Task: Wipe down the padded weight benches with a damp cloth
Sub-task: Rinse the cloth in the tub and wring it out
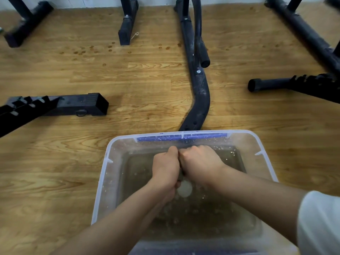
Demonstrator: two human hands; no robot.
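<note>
Squeezing is the step in hand, I think; nearest, at the right edge, a white sleeve [320,223] shows, and both bare arms reach out over a clear plastic tub [103,177] that sits on the wooden floor [92,74]; the tub holds brown, cloudy water [211,214].

The left hand [166,166] and the right hand [200,161] are fists pressed side by side above the water; each grip is curled tight round the cloth [181,169], which shows only as a thin dark strip in the seam between them; its long way seems to run from near to far along that seam, and neither hand is nearer to it.

A pale round patch [184,189] lies just under the left fist; I cannot tell if it is foam, light or part of the cloth; most of the cloth is hidden inside the fists.

Past the far rim, a bent black bench frame [199,100] starts right behind the tub and runs away; more black frame feet lie well apart to the left [60,105] and right [276,85]; no padded top is in view, so the cloth must be carried up and away from the tub.
</note>
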